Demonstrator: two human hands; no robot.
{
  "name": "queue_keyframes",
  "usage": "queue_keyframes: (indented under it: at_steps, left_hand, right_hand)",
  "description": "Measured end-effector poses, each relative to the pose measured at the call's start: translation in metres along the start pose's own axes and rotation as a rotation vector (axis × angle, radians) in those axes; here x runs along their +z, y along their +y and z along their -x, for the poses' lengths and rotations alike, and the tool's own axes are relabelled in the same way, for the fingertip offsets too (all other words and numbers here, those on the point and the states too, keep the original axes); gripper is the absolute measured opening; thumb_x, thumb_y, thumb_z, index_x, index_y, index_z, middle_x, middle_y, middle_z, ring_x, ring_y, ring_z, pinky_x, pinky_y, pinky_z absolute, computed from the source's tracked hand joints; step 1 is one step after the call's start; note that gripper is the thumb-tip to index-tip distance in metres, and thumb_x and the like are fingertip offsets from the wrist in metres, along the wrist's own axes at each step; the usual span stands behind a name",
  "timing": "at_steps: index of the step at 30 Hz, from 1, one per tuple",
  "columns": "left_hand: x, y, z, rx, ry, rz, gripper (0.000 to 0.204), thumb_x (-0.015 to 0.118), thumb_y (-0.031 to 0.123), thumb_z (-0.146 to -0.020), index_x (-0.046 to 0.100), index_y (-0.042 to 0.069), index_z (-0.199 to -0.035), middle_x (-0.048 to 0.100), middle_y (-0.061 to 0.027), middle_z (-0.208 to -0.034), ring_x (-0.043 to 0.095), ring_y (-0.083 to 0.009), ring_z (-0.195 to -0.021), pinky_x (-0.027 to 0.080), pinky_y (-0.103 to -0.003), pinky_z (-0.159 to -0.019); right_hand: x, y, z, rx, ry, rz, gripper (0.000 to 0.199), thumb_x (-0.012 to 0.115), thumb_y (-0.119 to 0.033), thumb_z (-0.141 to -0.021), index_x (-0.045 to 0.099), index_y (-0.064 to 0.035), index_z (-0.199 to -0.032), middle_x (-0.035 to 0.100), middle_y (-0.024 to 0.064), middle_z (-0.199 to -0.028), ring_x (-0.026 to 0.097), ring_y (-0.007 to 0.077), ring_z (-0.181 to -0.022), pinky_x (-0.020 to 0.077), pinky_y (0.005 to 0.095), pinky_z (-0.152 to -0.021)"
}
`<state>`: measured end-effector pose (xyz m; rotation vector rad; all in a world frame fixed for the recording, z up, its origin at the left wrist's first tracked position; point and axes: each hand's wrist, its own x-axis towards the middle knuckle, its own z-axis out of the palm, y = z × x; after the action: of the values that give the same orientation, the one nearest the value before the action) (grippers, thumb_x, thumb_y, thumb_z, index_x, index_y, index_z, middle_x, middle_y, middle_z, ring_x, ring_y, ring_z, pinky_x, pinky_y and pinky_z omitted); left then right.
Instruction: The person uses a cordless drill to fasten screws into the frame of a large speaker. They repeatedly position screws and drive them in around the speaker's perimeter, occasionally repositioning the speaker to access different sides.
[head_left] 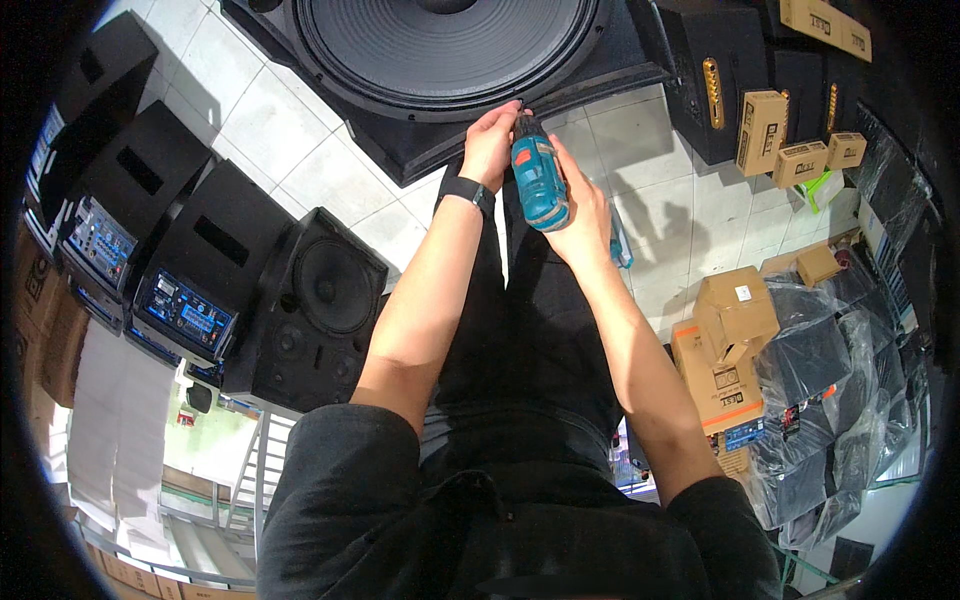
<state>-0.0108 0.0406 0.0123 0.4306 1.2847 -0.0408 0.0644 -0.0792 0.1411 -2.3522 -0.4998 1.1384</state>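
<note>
A teal cordless drill [541, 182] is gripped in my right hand [585, 212], its black chuck pointing away from me at the near rim of a large speaker cone [440, 60]. My left hand [487, 148], with a black band on its wrist, is closed by the chuck tip, its fingertips pinched at the edge of the black speaker cabinet [395, 150]. What those fingers hold is too small to make out. The drill's handle is mostly hidden behind my right hand, and its lower end shows beside my wrist.
Black speaker cabinets with blue-lit mixer panels [185, 312] line the left, beside a cabinet with an exposed cone [332, 285]. On the right are cardboard boxes [735, 310] and plastic-wrapped black cabinets [800, 350]. Small boxes [762, 132] stand by more cabinets at the far right. Pale tiles [640, 135] cover the floor.
</note>
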Motion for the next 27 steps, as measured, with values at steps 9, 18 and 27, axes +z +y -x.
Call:
queue_keyframes:
  at_steps: [9,18,27]
  left_hand:
    - [0.006,-0.003,-0.017,-0.117,0.104,0.164,0.027,0.073,0.012,-0.099,0.071,-0.003,-0.121,0.077,-0.0136,-0.111,0.073,-0.0214,-0.095,0.063,-0.037,-0.083]
    - [0.006,-0.010,-0.045,-0.298,0.166,0.295,0.013,0.075,0.011,-0.098,0.071,0.000,-0.102,0.076,-0.0119,-0.094,0.074,-0.0230,-0.084,0.062,-0.036,-0.074]
    - [0.014,-0.005,-0.032,-0.192,0.253,0.251,0.016,0.077,0.009,-0.094,0.071,-0.004,-0.103,0.077,-0.0142,-0.097,0.075,-0.0243,-0.087,0.064,-0.036,-0.077]
  right_hand:
    - [-0.001,-0.003,-0.001,0.010,0.017,-0.006,0.075,0.077,-0.019,-0.086,0.052,-0.0204,-0.156,0.074,0.0250,-0.119,0.071,0.0458,-0.110,0.0587,0.0498,-0.092]
    - [0.002,-0.001,0.002,0.019,0.026,-0.013,0.073,0.077,-0.016,-0.085,0.054,-0.0187,-0.154,0.074,0.0260,-0.119,0.071,0.0470,-0.111,0.0586,0.0492,-0.093]
    - [-0.001,-0.003,0.003,0.095,-0.043,0.034,0.090,0.082,-0.016,-0.080,0.044,-0.0277,-0.161,0.073,0.0186,-0.126,0.071,0.0427,-0.113,0.0595,0.0524,-0.093]
